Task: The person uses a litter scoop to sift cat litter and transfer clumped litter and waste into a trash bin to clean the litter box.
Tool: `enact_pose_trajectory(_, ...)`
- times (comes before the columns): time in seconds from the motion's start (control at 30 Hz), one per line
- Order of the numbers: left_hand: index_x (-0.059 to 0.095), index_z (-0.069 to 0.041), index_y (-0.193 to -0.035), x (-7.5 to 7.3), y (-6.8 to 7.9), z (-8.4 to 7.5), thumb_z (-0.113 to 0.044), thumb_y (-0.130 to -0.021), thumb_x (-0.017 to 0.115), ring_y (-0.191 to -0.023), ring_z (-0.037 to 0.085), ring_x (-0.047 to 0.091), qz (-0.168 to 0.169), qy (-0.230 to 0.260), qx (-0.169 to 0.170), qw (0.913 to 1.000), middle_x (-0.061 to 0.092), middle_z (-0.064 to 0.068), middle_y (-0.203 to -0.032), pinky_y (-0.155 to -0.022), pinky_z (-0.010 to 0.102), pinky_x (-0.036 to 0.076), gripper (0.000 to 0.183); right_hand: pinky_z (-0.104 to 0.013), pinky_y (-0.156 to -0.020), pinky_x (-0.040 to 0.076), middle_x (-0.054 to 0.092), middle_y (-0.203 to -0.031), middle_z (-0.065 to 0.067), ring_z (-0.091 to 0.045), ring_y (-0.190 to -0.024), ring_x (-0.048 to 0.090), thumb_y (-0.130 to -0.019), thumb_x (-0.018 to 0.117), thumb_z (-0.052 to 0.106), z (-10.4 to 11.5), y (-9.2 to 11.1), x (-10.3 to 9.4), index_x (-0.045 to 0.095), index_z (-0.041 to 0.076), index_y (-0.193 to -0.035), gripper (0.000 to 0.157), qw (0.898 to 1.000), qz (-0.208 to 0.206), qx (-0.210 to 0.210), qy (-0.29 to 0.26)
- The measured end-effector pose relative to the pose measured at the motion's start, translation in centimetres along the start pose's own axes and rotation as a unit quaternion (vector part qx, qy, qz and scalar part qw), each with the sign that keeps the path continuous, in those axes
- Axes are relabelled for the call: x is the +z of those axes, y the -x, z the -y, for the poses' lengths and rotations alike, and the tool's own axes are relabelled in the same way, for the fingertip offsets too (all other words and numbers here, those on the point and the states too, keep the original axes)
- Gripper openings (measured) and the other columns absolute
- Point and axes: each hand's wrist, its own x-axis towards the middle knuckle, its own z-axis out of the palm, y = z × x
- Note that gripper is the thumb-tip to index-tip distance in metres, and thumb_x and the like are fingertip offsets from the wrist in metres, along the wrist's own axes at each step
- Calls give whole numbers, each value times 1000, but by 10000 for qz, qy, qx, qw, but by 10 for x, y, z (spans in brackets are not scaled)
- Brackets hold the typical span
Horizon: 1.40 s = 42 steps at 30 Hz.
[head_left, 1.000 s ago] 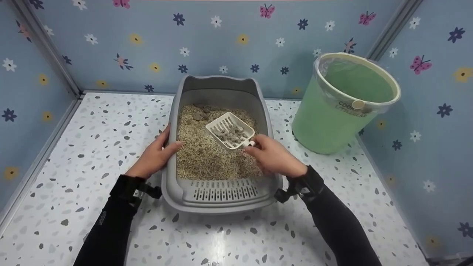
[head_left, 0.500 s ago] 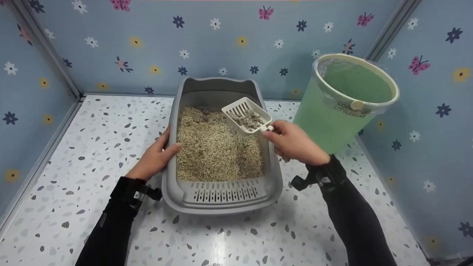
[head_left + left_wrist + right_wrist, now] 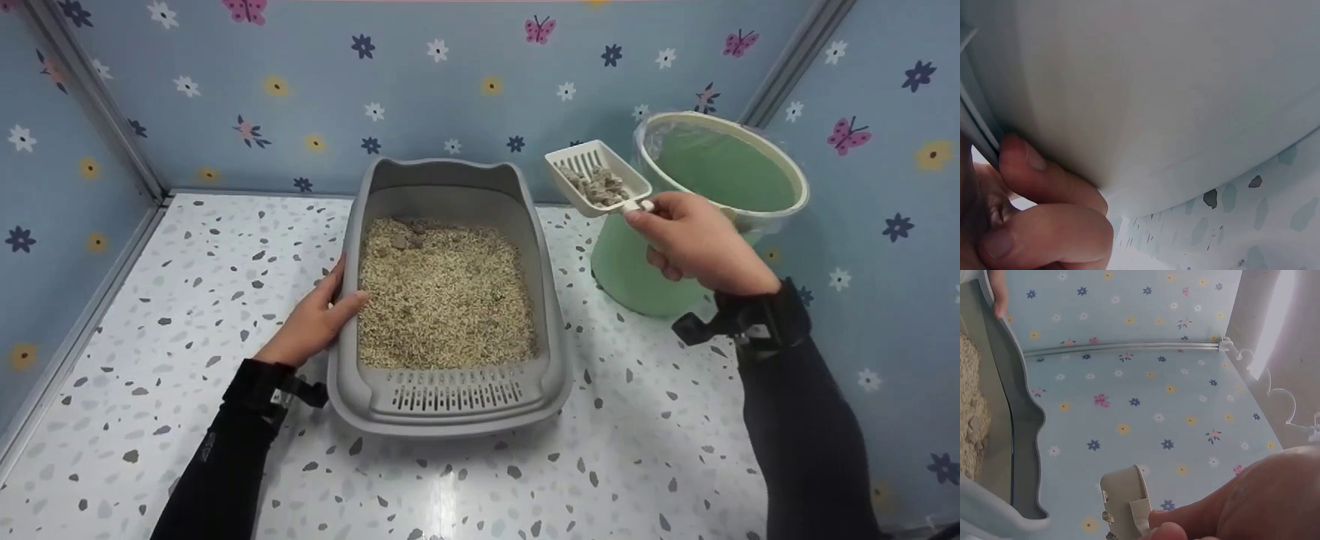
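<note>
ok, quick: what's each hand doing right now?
Left hand: grips the side rim of the grey litter box.
Right hand: holds the scoop by its handle, clumps in it.

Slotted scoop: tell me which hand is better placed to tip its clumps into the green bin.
The right hand, I'd judge: it grips the scoop close to the green bin in the head view. The left hand holds the gray tray at its left side, farther away.

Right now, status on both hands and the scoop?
Left hand gripping litter box. Right hand holding scoop, clumps aboard, left of opening of green bin. Nothing visibly in the way.
</note>
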Motion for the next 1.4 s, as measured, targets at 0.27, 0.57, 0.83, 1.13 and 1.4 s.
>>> enact_pose_trajectory(0.27,9,-44,-178,0,1,1,-56,-112,62,-165,48,24,14,67,51,10000,10,11,-186,-131,65,29,85,-30,-53,53,61,-77,-1,-13,-62,56,-115,60,46,-15,-3,-52,65,0,-119,47,9974,-495,423,293)
enact_pose_trajectory(0.57,9,-43,-178,2,0,1,-53,-114,60,-166,47,21,50,110,40,9999,9,12,-186,-132,65,27,83,-27,-55,56,65,-80,2,-10,-63,62,-116,59,43,-41,-15,-93,63,-8,-126,52,9898,-796,973,672)
enact_pose_trajectory(0.83,9,-42,-179,1,0,1,-54,-113,61,-167,44,20,41,127,66,9999,8,9,-187,-133,63,24,84,-29,-47,49,62,-72,2,-12,-56,59,-114,60,35,-57,-25,-110,65,-7,-120,42,9824,-797,1226,1162)
enact_pose_trajectory(1.13,7,-45,-177,0,0,1,-56,-113,61,-166,47,21,63,41,47,10000,9,10,-186,-132,66,27,85,-31,-46,49,64,-67,-3,-16,-53,58,-111,67,26,-68,-32,-111,67,-6,-102,34,9727,-1048,1158,1714)
enact_pose_trajectory(1.4,6,-42,-178,-1,1,2,-53,-114,60,-167,48,19,75,74,67,9999,7,13,-186,-132,67,26,85,-39,-52,48,68,-80,-14,-28,-64,56,-98,71,12,-63,-29,-104,67,-3,-89,18,9519,-1451,659,2618)
